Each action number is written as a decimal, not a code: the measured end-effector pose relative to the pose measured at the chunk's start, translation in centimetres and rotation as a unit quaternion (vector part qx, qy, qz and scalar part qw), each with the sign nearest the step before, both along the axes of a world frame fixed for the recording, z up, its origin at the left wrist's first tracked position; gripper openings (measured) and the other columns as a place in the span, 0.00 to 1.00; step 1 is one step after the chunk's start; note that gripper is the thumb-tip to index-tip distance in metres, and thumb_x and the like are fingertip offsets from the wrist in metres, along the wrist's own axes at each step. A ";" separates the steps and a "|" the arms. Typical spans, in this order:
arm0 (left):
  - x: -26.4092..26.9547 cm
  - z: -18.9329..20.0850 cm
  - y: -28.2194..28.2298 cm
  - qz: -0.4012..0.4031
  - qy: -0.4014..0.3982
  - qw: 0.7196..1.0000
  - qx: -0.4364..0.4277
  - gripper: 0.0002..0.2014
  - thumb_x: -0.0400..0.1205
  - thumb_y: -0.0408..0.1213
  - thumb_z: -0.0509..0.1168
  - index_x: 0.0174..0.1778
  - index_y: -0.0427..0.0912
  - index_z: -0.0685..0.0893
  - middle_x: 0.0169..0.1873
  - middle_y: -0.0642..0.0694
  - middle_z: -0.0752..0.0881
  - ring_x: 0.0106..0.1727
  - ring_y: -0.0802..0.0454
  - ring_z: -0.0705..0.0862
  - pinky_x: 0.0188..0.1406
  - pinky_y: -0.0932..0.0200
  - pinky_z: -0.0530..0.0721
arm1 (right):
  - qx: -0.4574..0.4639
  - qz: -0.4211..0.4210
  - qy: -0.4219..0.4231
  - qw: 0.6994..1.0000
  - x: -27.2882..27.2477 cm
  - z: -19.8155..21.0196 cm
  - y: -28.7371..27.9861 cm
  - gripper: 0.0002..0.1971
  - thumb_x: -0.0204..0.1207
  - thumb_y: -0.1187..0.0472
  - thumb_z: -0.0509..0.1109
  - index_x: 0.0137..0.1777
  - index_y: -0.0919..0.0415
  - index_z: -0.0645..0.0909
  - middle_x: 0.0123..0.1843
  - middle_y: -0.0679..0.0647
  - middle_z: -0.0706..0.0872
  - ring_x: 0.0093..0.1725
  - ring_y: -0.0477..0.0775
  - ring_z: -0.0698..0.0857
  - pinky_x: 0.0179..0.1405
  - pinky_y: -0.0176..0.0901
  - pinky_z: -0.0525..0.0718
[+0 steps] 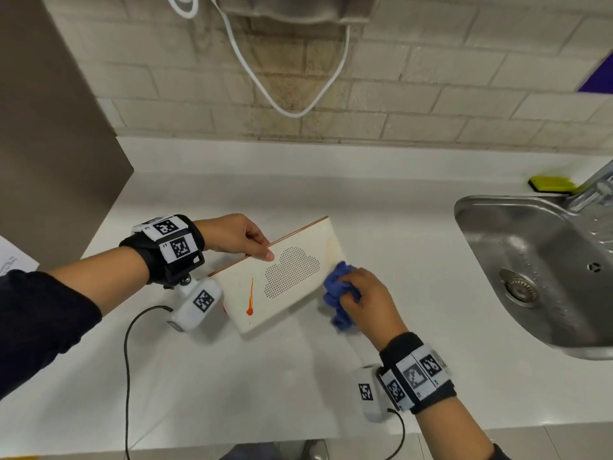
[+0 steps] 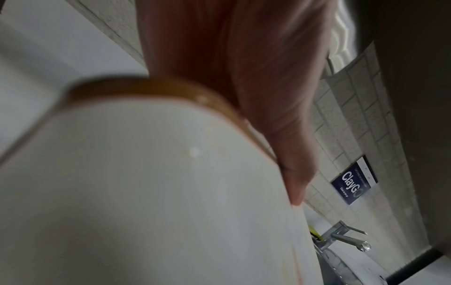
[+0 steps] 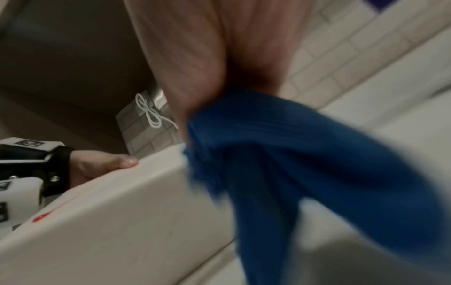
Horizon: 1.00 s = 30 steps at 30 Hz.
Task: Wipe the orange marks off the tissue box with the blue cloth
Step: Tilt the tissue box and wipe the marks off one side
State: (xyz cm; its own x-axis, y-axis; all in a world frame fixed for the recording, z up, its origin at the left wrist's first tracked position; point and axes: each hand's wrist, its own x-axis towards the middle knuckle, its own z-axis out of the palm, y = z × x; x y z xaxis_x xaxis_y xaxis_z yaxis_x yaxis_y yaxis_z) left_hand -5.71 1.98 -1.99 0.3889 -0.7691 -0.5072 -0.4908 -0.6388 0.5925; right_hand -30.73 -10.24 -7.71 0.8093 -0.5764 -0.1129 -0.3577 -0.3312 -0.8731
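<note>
1. the box [image 1: 288, 277], a flat white tissue box with a dotted cloud pattern on its upper face and an orange-brown rim along the far edge, lies tilted on the white counter [image 1: 232, 376], left of the sink [image 1: 530, 260].
2. the left hand [image 1: 237, 237] grips the box at its far long edge: the thumb lies on the upper face by the cloud pattern, and the other fingers curl behind the edge, out of sight from the head view.
3. in the left wrist view the thumb [image 2: 290, 154] runs along the orange-brown rim, pressed to the box [image 2: 146, 192].
4. the right hand [image 1: 368, 300] is clamped on the bunched blue cloth [image 1: 338, 290], fingers curled round it, at the box's right short edge.
5. the cloth touches that edge of the box; its tail hangs toward the counter on the near side.
6. in the right wrist view the cloth [image 3: 292, 164] bulges out below the palm [image 3: 195, 57] and is blurred, just beside the box's side [image 3: 109, 221].
7. one orange mark [image 1: 250, 298], a thin streak ending in a blob, shows on the upper face near the left end, well apart from the cloth.
8. a faint orange smear [image 1: 331, 240] tints the face near the right end, above the cloth.
9. a small red-orange spot [image 3: 42, 217] shows on the box near the left wrist band.
10. a yellow sponge [image 1: 552, 184] sits behind the sink by the tap [image 1: 593, 187].
11. a white cord [image 1: 292, 78] loops down the tiled wall.
</note>
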 end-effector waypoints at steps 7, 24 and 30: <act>-0.6 0.5 -0.3 -0.006 -0.004 1.000 0.002 0.17 0.70 0.48 0.75 0.52 0.44 0.89 0.51 0.45 0.91 0.55 0.50 0.87 0.57 0.61 0.80 | 0.047 0.079 -0.102 0.991 -1.6 4.9 4.1 0.08 0.71 0.69 0.66 0.45 0.56 0.77 0.40 0.44 0.86 0.39 0.40 0.84 0.40 0.32 0.80; 0.2 -0.2 -0.4 -0.012 -0.013 1.000 -0.005 0.17 0.70 0.49 0.75 0.51 0.44 0.89 0.48 0.48 0.91 0.46 0.57 0.85 0.48 0.66 0.80 | -0.222 0.251 -0.142 0.931 4.1 -2.1 8.5 0.20 0.69 0.67 0.66 0.61 0.52 0.77 0.66 0.50 0.77 0.61 0.54 0.77 0.63 0.45 0.74; 0.1 0.1 -0.4 -0.022 -0.012 1.000 -0.010 0.16 0.69 0.49 0.76 0.50 0.46 0.89 0.46 0.50 0.91 0.46 0.57 0.87 0.53 0.63 0.80 | -0.160 0.297 -0.038 0.941 -0.3 0.3 4.9 0.09 0.67 0.65 0.60 0.39 0.59 0.82 0.39 0.54 0.87 0.39 0.45 0.78 0.41 0.35 0.74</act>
